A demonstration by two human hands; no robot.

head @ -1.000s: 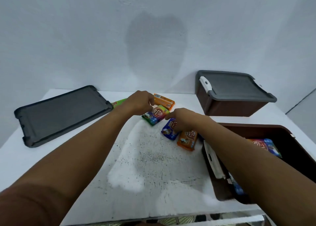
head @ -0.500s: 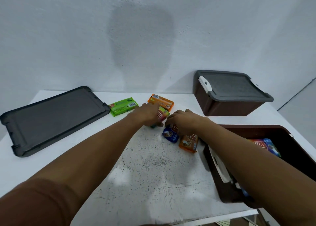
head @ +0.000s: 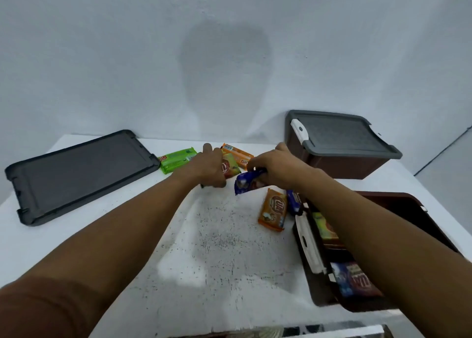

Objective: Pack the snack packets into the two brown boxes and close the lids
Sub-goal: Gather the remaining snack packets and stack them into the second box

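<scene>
Fingers of the right hand (head: 278,169) curled round a blue packet (head: 249,183), held just above the desk (head: 204,261); the left hand (head: 207,166) gripped a red-yellow packet (head: 231,167) beside it. An orange packet (head: 273,208) lay just left of the open brown box (head: 398,197), near right. A dark lid (head: 76,174) lay far left.

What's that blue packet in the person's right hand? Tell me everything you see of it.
The blue packet is small, glossy, seemingly plastic foil: dark blue with a brownish picture. The right hand pinches its far end, so it hangs tilted just above the white table, near corner lowest. Nothing else appears to touch it.
</scene>
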